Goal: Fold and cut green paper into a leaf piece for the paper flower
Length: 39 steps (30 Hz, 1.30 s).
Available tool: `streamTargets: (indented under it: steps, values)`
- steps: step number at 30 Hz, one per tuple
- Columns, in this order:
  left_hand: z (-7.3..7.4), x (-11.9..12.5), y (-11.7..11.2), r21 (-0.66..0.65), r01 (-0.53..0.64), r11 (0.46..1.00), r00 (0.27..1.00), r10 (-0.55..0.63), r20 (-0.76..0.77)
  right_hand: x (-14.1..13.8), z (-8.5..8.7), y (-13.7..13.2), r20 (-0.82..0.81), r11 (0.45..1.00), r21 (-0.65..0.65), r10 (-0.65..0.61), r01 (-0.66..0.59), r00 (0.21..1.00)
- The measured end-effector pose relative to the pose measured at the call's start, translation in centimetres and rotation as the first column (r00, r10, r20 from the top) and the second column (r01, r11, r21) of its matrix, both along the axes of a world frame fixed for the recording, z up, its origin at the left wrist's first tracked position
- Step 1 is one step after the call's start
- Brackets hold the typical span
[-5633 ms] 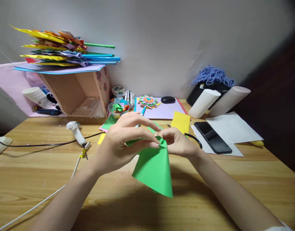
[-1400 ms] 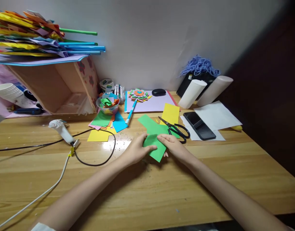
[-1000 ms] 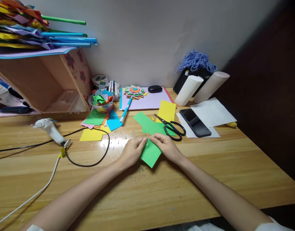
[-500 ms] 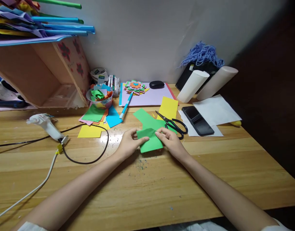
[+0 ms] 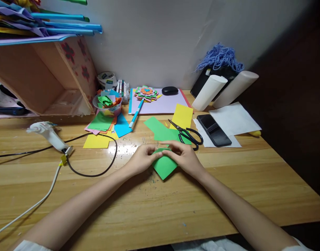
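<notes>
Between my hands is a green paper piece, one corner pointing down toward me. My left hand pinches its upper left edge, thumb on top. From the other side my right hand grips the upper edge, its thumb close to the left one and its fingers behind the paper. Just beyond lies a larger green paper sheet with black-handled scissors resting across its right part. A yellow paper sheet sits behind the scissors.
A black phone lies on white paper at the right. A layered paper flower rests on a lilac sheet at the back. Left stand a tub of paper scraps and a white glue gun with cables.
The green paper piece has turned so that a corner points toward me. My hands have come closer together, and the right fingers now reach over its far edge.
</notes>
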State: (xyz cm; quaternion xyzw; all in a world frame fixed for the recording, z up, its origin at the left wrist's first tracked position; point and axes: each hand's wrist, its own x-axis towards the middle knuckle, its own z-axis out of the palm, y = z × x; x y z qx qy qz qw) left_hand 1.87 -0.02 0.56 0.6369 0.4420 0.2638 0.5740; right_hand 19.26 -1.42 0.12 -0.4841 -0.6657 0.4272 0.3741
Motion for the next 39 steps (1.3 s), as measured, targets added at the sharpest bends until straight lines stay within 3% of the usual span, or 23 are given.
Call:
streamTargets:
  steps: [3, 5, 7, 10, 17, 24, 30, 35, 39]
  values:
    - [-0.5, 0.3, -0.1, -0.084, -0.105, 0.991, 0.989, 0.112, 0.096, 0.0, -0.1, -0.1, -0.054, 0.986, 0.023, -0.165, 0.167, 0.985]
    - [-0.7, 0.4, -0.3, -0.183, -0.057, 0.981, 0.984, 0.086, 0.156, 0.0, -0.1, -0.1, -0.03, 0.976, 0.093, -0.197, 0.199, 0.98]
    - [-0.9, 0.5, -0.5, -0.235, 0.029, 0.971, 0.983, 0.015, 0.183, 0.2, 0.1, -0.1, 0.013, 0.967, 0.19, -0.177, 0.171, 0.984]
    - [-0.9, 0.4, -0.7, -0.192, 0.081, 0.978, 0.979, -0.042, 0.2, 0.4, 0.2, 0.0, 0.047, 0.942, 0.32, -0.125, 0.103, 0.991]
    - [-1.0, 0.5, -0.9, -0.152, 0.014, 0.988, 0.981, 0.016, 0.195, 0.4, 0.0, 0.1, 0.154, 0.874, 0.484, -0.127, 0.037, 0.98]
    - [-1.5, 0.4, -0.8, -0.03, 0.003, 1.0, 0.993, 0.0, 0.115, 0.2, -0.2, 0.0, 0.208, 0.865, 0.498, -0.183, 0.057, 0.961]
    - [-1.5, 0.4, -0.9, 0.022, 0.008, 1.0, 0.999, -0.009, 0.039, 0.3, -0.5, 0.1, 0.206, 0.871, 0.49, -0.148, 0.029, 0.967]
    - [-1.5, 0.3, -0.9, -0.052, 0.013, 0.999, 0.996, -0.009, 0.084, 0.2, -0.3, -0.1, 0.238, 0.837, 0.546, -0.137, -0.016, 0.962]
    - [-1.3, 0.3, -0.9, -0.153, 0.032, 0.988, 0.986, -0.006, 0.168, 0.2, -0.2, -0.1, 0.323, 0.772, 0.629, -0.151, -0.093, 0.934]
